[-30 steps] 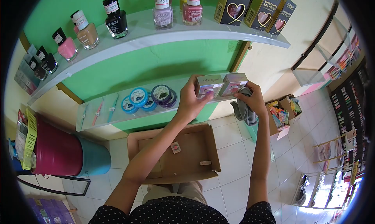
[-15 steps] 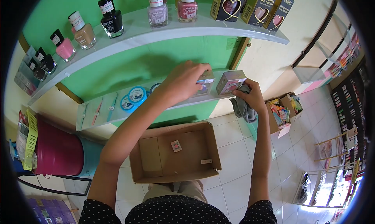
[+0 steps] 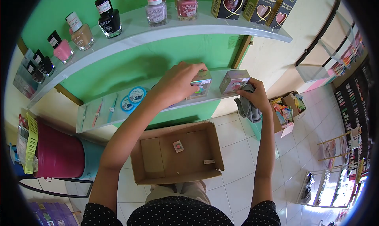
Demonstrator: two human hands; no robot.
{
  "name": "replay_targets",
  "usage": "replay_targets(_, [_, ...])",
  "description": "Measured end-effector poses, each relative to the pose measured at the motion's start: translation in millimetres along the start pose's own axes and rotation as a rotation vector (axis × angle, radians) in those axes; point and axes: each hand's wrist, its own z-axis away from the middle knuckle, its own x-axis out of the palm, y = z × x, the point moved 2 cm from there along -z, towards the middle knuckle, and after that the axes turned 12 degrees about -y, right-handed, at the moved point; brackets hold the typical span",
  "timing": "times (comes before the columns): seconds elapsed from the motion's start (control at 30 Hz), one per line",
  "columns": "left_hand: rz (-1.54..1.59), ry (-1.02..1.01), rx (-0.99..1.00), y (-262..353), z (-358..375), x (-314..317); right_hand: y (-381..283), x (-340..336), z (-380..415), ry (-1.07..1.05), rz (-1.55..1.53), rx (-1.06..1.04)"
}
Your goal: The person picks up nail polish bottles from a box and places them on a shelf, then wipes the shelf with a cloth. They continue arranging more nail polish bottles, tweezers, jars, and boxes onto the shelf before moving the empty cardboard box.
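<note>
On the lower shelf (image 3: 158, 107), my left hand (image 3: 179, 84) grips a small shiny box (image 3: 202, 86) from above, its thumb on the front face. To the right, my right hand (image 3: 254, 96) has its fingers at the lower right side of a second small box (image 3: 233, 81), which stands on the same shelf. A grey cloth (image 3: 248, 109) hangs bunched under my right hand, held against the palm. Blue round tubs (image 3: 137, 94) sit left of my left hand. My left forearm hides part of the shelf.
An open cardboard box (image 3: 158, 180) with two small items inside stands below the shelf. Nail polish bottles (image 3: 109, 23) and nail polish boxes (image 3: 227, 4) line the upper shelf (image 3: 173, 28) above my hands. A red bin (image 3: 59, 149) is at left.
My left hand has shifted slightly left with its box, widening the gap between the two boxes. My right hand is nearly unchanged beside its box.
</note>
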Motion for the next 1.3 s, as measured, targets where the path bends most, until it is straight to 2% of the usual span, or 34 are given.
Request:
replay_targets(0.07, [0.05, -0.073, -0.044, 3.4, -1.3, -1.4, -0.3, -0.4, 0.3, -0.007, 0.007, 0.012])
replay_targets(0.2, [-0.041, 0.01, 0.057, 1.2, -3.0, 4.9, 0.4, -0.4, -0.7, -0.015, -0.006, 0.011])
replay_targets(0.37, [-0.034, -0.054, 0.008, 2.8, -4.4, 4.5, 1.5, -0.5, -0.1, -0.005, 0.029, 0.02])
replay_targets(0.6, [-0.014, -0.013, 0.013, 5.7, -1.1, -0.5, 4.0, -1.8, -0.5, 0.005, 0.03, -0.022])
replay_targets(0.67, [-0.011, -0.074, -0.039, 6.7, -3.4, -0.7, 6.4, -0.8, -0.5, 0.012, 0.036, -0.033])
replay_targets(1.0, [-0.022, -0.017, -0.005, 4.5, -3.7, 4.6, 9.2, 0.2, 0.0, 0.029, -0.003, -0.016])
replay_targets(1.2, [-0.059, -0.051, -0.063, 8.9, 0.6, 5.9, 2.1, -0.9, 4.6, 0.05, -0.012, -0.056])
replay_targets(1.27, [-0.065, 0.105, -0.019, 15.0, 9.3, 2.3, -4.9, -2.2, 12.1, 0.068, -0.048, -0.061])
replay_targets(1.3, [-0.065, 0.1, -0.02, 18.2, 16.0, 2.6, -6.7, -4.8, 20.4, 0.127, -0.041, -0.049])
